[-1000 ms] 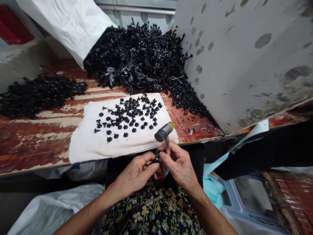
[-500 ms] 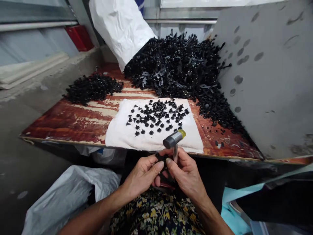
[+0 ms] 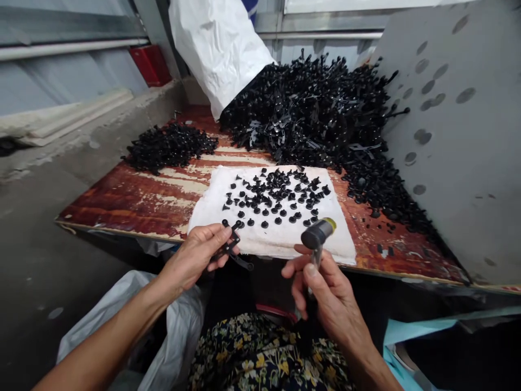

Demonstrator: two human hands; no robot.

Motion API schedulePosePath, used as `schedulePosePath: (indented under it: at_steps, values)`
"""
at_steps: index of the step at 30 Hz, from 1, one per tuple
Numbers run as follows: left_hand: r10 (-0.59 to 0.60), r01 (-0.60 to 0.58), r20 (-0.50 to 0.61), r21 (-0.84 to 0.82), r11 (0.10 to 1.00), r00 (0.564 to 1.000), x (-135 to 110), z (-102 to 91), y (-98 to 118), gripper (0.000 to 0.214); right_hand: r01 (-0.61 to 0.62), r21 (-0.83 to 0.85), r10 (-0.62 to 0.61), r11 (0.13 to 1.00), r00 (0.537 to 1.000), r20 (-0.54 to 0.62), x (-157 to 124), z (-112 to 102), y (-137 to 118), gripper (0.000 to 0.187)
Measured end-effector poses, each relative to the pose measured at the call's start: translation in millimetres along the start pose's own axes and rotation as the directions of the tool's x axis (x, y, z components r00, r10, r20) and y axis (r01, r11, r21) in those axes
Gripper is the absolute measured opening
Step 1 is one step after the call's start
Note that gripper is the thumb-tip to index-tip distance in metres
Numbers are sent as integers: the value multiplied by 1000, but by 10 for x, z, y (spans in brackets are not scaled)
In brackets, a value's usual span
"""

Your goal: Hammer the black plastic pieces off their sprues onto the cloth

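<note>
Apparently mid-handling, my left hand (image 3: pixel 201 248) pinched a black linked part (image 3: pixel 233 240) near the white cloth (image 3: pixel 268 244), my right hand (image 3: pixel 330 288) loosely gripped a two-faced mallet (image 3: pixel 317 234), and the next move seemingly called for steadiness

Left hand (image 3: pixel 199 252) in a pinch; right hand (image 3: pixel 331 288) apart, apparently loosely curled

We can read no words, labels, brands, numbers or signs anywhere here. On the white sack (image 3: pixel 220 54) we see only creases. The blue patch (image 3: pixel 251 7) at its upper right is cut off by the top edge, and we cannot tell whether it is print. We make out no lettering on the hammer (image 3: pixel 318 234), and the grey board (image 3: pixel 459 157) shows us just dark spots and smudges.
</note>
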State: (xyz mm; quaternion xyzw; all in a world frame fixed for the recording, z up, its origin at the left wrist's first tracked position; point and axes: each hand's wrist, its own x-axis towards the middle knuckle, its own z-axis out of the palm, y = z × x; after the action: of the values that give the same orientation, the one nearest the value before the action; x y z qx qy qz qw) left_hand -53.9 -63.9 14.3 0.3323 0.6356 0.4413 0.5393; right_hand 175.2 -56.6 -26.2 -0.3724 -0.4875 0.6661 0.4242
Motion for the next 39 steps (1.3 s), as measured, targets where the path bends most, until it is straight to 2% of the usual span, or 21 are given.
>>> schedulePosePath:
  at_steps: [4,10,15,21,32,39]
  values:
    - [-8,7,-57,-16,1000,998,99,-19,46,56,-42,90,48,995,997,-65,-78,-63,51,38]
    - [-91,89,-141,-18,996,986,135,4,83,48,-91,146,103,985,992,-78,-118,-107,183,39]
    - [-46,46,-116,-4,999,992,154,24,117,44,-67,158,81,985,993,-80,-133,-137,271,36]
    - [-29,28,-99,-6,1000,995,190,9,83,43,-130,145,141,981,988,-63,-132,-106,165,41]
    - [-17,15,-88,-21,1000,996,211,-5,65,44,-108,179,119,978,992,-48,-143,-121,271,34]
    - [-3,-1,-94,-41,999,996,197,2,61,44,-135,172,144,976,989,-38,-156,-92,192,38]
